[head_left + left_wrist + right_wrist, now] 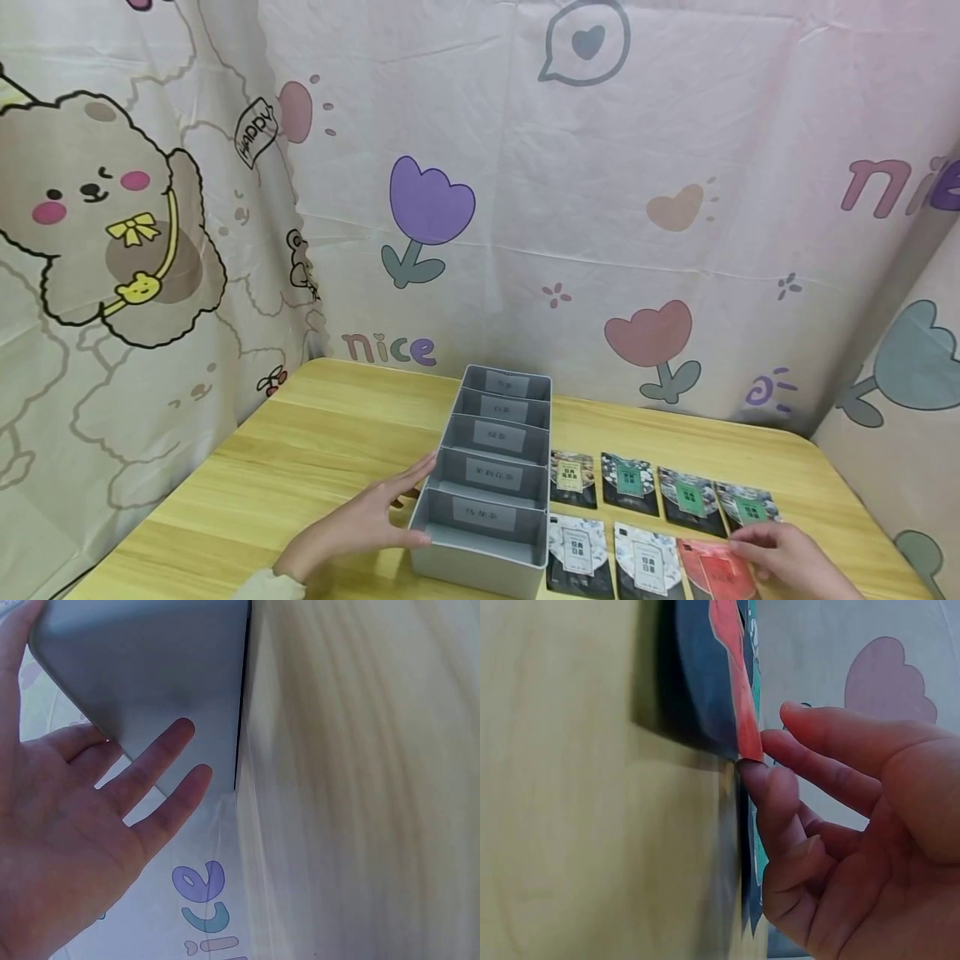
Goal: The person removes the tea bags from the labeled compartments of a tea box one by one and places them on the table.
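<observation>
A long grey divided box stands on the table, a label in each compartment. My left hand rests at its near left corner, thumb at the front rim and fingers fairly straight along the side. In the left wrist view, the fingers spread against the box wall. My right hand pinches the edge of a red tea packet at the near right. The right wrist view shows that packet with its edge raised off the table, fingertips above and below it.
Right of the box lie two white tea packets in the near row. Behind them are a yellow-labelled packet and several green-labelled packets. A printed curtain hangs behind the wooden table and along both sides.
</observation>
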Available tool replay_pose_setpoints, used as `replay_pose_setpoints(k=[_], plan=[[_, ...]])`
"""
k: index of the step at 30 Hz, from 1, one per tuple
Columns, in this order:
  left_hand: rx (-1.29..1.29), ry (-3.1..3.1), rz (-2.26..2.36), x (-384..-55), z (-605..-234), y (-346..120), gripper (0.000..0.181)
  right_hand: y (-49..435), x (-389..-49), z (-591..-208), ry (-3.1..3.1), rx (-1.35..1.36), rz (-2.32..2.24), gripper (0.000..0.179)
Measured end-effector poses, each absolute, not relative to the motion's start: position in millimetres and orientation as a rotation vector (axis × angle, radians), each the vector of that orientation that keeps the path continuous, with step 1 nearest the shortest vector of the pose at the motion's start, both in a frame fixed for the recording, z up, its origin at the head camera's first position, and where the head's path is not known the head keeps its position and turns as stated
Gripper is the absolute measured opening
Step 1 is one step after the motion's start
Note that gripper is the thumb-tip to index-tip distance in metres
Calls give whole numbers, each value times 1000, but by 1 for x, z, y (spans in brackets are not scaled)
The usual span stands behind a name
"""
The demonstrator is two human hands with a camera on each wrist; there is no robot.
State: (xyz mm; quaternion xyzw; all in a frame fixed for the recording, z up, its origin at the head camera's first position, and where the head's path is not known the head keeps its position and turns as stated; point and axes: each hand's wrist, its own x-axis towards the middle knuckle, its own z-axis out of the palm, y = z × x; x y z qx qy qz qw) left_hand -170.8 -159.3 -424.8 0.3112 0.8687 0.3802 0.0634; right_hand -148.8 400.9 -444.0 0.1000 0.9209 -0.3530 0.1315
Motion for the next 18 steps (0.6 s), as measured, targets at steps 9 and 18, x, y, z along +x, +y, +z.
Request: replay_pose_setpoints(k=[9, 18], plan=[[940, 2624, 1146, -171, -424, -158, 96, 402, -148, -444, 2693, 273, -980, 34], [941, 2625, 1138, -172, -423, -158, 95, 404, -153, -446, 2673, 325, -997, 45]])
